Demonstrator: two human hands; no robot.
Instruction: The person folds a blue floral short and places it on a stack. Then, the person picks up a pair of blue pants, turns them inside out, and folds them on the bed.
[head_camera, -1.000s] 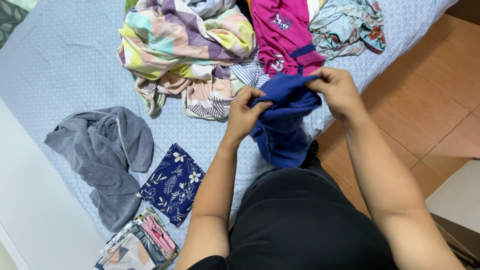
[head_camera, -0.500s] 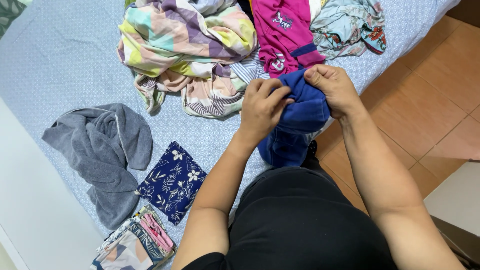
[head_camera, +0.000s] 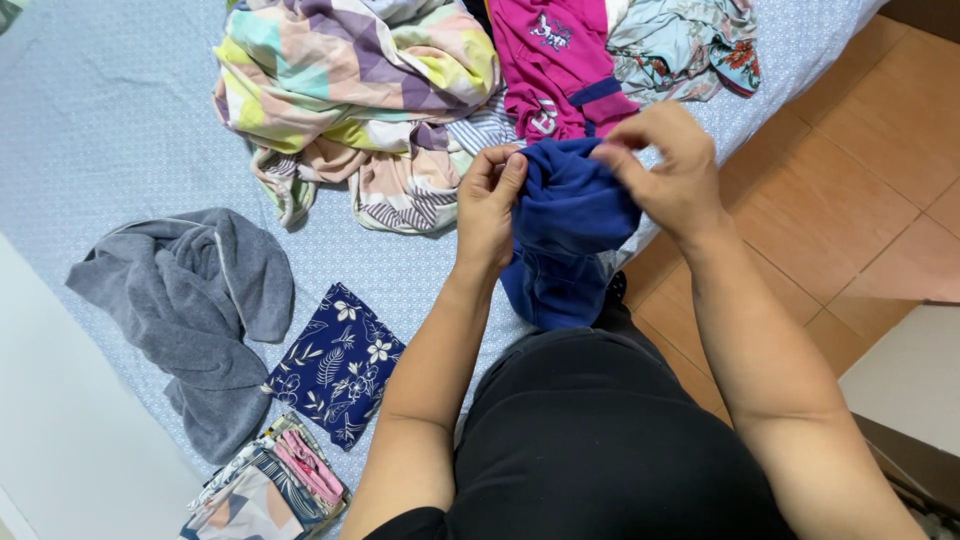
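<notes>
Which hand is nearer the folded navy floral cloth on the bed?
Left. The left hand grips the blue garment above and right of the navy floral cloth; the right hand pinches the garment's far side, farther away.

On the bed (head_camera: 120, 110): heap of clothes (head_camera: 360, 90) at the far side, towel (head_camera: 190, 310) at left, folded floral cloth (head_camera: 338, 365) right of it, folded stack (head_camera: 265, 490) nearest. Shorts (head_camera: 565, 225) held between both hands, above the bed edge.
</notes>
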